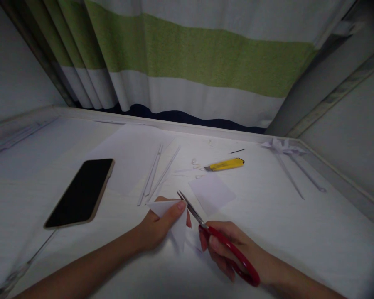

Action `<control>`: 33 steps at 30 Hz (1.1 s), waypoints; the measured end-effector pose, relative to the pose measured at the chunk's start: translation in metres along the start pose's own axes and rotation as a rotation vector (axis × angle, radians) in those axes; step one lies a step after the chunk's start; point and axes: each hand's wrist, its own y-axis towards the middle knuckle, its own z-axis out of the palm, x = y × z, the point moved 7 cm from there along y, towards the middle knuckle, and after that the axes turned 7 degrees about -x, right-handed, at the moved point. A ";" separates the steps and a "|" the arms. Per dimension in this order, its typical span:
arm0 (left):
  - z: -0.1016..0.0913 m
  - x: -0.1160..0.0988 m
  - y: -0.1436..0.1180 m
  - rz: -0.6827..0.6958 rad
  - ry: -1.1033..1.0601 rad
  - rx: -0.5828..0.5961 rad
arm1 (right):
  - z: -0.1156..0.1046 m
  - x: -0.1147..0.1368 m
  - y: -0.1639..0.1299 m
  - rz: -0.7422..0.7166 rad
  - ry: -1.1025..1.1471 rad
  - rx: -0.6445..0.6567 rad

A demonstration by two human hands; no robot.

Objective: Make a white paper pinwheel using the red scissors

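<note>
Between the thumb and fingers of my left hand [157, 226] is a folded piece of white paper [178, 230], one corner pointing down and another out to the left. My right hand [233, 245] grips red-handled scissors [237, 251]. Their blades are slightly parted and lie at the paper's upper right corner, close to my left thumb tip. Whether the blades touch the paper, I cannot tell. Just beyond the scissors lies a square of white paper [212, 193], flat on the white table [268, 220].
A yellow utility knife [226, 165] lies past the paper square, near some loose string [197, 164]. Thin white strips [154, 170] rest left of it. A black phone [81, 193] lies at left. Folded paper pinwheel-like pieces on sticks [282, 146] are far right. A striped curtain [190, 54] hangs behind.
</note>
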 end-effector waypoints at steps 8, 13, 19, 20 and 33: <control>-0.001 -0.001 0.001 0.041 -0.013 -0.001 | -0.001 -0.007 0.002 0.028 0.051 -0.005; -0.001 -0.002 0.001 0.048 -0.058 -0.003 | -0.005 -0.009 0.008 0.005 0.064 -0.048; 0.010 -0.002 0.002 0.049 -0.267 0.114 | -0.029 0.002 0.014 -0.108 -0.213 -0.273; 0.011 -0.001 0.002 0.048 -0.289 0.116 | -0.036 0.009 0.013 -0.177 -0.338 -0.347; -0.001 0.006 0.010 -0.007 -0.353 -0.035 | -0.047 0.019 0.010 -0.419 -1.021 -0.577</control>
